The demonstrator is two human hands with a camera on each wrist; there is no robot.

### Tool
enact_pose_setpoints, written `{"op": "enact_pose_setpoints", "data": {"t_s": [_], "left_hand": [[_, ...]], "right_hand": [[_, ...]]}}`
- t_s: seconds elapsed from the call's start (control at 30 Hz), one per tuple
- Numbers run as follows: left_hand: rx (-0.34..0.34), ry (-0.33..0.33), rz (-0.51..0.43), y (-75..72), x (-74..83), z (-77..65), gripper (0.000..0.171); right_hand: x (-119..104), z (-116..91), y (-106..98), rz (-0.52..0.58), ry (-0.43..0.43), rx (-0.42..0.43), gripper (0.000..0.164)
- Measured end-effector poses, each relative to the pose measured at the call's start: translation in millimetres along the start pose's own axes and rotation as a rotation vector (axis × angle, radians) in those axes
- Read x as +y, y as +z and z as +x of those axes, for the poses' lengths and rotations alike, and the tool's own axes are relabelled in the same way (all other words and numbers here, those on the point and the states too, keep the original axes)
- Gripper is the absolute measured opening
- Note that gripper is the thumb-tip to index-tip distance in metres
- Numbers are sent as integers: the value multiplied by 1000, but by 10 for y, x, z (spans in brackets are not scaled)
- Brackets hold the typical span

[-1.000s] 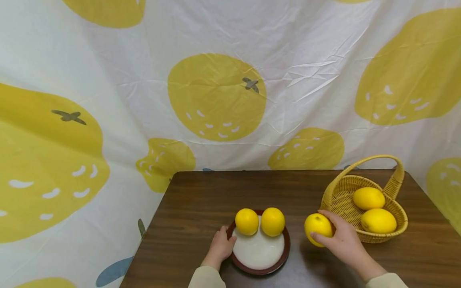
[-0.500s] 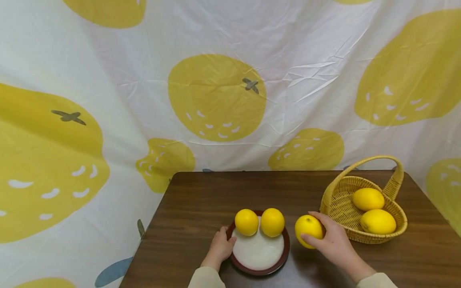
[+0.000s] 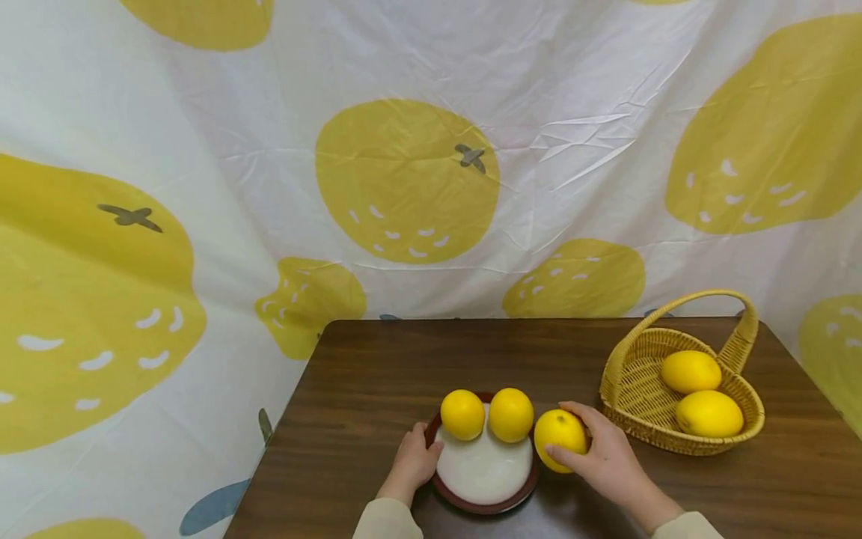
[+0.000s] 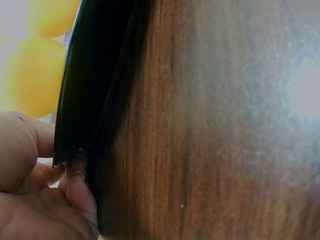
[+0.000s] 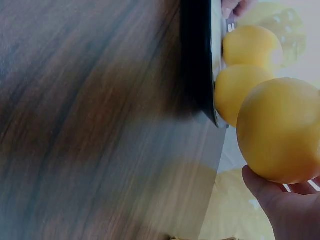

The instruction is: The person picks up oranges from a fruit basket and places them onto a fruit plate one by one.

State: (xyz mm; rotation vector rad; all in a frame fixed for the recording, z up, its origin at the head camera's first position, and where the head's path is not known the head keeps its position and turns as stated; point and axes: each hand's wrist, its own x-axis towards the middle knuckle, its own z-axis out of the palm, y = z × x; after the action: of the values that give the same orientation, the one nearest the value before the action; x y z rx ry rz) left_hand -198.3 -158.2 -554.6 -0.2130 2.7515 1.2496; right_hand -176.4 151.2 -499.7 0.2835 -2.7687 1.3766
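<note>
My right hand (image 3: 606, 455) grips a yellow lemon (image 3: 556, 436) with thumb and fingers, just off the right rim of a white plate with a dark red-brown rim (image 3: 483, 479). In the right wrist view the lemon (image 5: 280, 131) is held above the table's level. Two more yellow lemons, a left one (image 3: 462, 415) and a right one (image 3: 510, 415), sit side by side at the plate's far part. At the plate's left edge my left hand (image 3: 412, 460) pinches the rim. The left wrist view has the thumb above the rim and fingers (image 4: 80, 192) beneath it.
A wicker basket (image 3: 636, 400) with a tall arched handle stands at the right of the brown wooden table (image 3: 377, 359). Two lemons, a rear one (image 3: 691, 372) and a front one (image 3: 710, 414), lie inside. A lemon-printed cloth (image 3: 579, 202) hangs behind the table.
My right hand has carried the lemon leftward, away from the basket and up to the plate's right edge. The left hand, plate and its two lemons have stayed in place.
</note>
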Motion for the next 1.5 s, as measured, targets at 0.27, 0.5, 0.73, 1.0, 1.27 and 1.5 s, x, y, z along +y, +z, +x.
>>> {"op": "enact_pose_setpoints", "data": {"t_s": [0.27,0.5,0.73,1.0,1.27,1.5], "left_hand": [[1,-11,2,0,5,8,42],[-2,-5,-3,5,-18,21,43],[-4,1,-2,8,-34,24,43],[-2,7,0,4,-30,25,43],[0,4,-5,2,-21,0,44],[7,7,3,3,-13,1,45]], "right_hand": [[5,-24,124,3,-45,20,69],[-8,-37,200,13,-36,-3,70],[-58,-40,267,42,4,-59,71],[-119,-52,366,85,16,-94,67],[-154,-46,466,102,13,-92,67],[-162,-37,531,86,-1,-97,68]]}}
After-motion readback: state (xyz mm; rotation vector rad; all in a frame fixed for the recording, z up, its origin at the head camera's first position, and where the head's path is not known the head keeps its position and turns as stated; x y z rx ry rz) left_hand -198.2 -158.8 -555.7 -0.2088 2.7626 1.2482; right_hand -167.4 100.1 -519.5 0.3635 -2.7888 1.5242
